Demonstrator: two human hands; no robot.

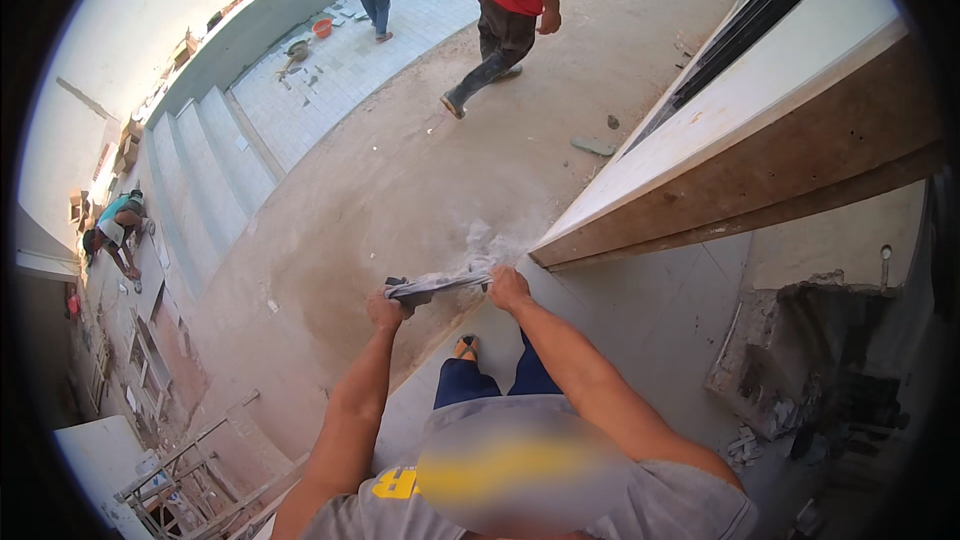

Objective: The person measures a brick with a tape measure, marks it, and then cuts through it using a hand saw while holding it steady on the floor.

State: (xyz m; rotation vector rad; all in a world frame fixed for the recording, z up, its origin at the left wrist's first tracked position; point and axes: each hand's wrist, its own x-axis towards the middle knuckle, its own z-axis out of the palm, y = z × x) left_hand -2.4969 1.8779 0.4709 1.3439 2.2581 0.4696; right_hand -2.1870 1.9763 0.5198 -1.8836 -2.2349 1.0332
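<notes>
Both my hands grip a long flat grey tool (438, 286) held level in front of me, dusty and pale along its length. My left hand (385, 310) is closed on its left end, and my right hand (507, 289) is closed on its right end. A puff of pale dust (490, 240) hangs just beyond the tool, over the dirt floor (400, 180). Below the tool I see my foot in an orange sandal (466, 347) on a smooth grey slab (640, 310).
A thick white-topped slab with a brown edge (760, 160) juts in from the right. A broken wall opening with rubble (810, 360) lies at right. Tiled steps (215, 170) drop to a tiled basin at left. A person in red (510, 10) walks ahead; other people work farther off.
</notes>
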